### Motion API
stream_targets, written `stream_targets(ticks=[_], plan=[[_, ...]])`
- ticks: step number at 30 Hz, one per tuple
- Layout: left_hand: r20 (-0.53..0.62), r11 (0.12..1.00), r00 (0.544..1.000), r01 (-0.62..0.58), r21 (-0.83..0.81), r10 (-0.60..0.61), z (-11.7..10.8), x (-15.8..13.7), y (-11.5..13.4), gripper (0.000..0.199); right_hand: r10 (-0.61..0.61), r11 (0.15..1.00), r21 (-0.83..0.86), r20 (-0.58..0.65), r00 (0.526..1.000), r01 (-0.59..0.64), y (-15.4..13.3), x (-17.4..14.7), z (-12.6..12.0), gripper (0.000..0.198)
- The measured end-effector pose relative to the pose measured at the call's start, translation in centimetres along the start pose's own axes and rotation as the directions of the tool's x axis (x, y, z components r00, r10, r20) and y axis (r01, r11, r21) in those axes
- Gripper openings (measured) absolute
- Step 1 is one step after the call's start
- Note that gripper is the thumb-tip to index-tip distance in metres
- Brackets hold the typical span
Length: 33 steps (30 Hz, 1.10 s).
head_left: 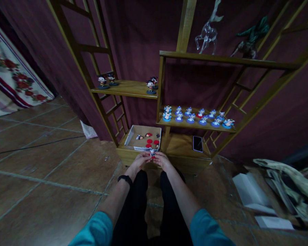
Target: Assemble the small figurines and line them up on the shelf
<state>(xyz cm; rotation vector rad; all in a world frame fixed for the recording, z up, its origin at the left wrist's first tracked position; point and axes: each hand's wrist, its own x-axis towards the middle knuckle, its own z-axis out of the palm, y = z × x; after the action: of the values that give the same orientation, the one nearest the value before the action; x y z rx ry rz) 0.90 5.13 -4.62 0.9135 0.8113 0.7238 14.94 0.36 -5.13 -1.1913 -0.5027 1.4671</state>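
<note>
Between the fingertips of my left hand [141,160] and my right hand [162,160] is a small figurine [152,152] with a pale head and a red base. Both hands are closed on it, just in front of a shallow cardboard box [128,137]. Inside the box lie red round bases [149,141] and several loose figurines, among them a dark-haired one [140,137] on its side. A black band circles my left wrist.
Blue and purple figurines [191,118] stand in two rows on the right shelf. Dark-haired figurines [151,86] stand on the left shelf. A phone [197,144] lies on the lowest board. Above are a glass deer [207,34] and a green statue [251,37]. White boxes [253,193] lie on the floor.
</note>
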Motion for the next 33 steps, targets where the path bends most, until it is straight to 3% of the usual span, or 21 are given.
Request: stream_targets(ticks=[12, 21, 29, 33], plan=[[-0.026, 1.000, 1.000, 0.000, 0.025, 0.000, -0.04, 0.01, 0.13, 0.027, -0.030, 0.999, -0.036, 0.027, 0.999, 0.031, -0.12, -0.41, -0.04, 0.027], [-0.060, 0.993, 0.994, -0.090, 0.077, 0.095, 0.69, -0.69, 0.64, 0.027, -0.029, 0.998, -0.047, 0.063, 0.998, 0.032, -0.48, -0.67, 0.06, 0.028], [-0.047, 0.974, 0.981, -0.178, 0.142, 0.187, 0.69, -0.72, 0.57, 0.031, -0.150, 0.988, -0.015, 0.117, 0.982, 0.153, -0.13, -0.69, -0.05, 0.034], [-0.026, 0.969, 0.977, -0.205, 0.138, 0.211, 0.69, -0.63, 0.52, 0.032, -0.130, 0.991, -0.033, 0.091, 0.987, 0.133, -0.14, -0.60, 0.12, 0.038]])
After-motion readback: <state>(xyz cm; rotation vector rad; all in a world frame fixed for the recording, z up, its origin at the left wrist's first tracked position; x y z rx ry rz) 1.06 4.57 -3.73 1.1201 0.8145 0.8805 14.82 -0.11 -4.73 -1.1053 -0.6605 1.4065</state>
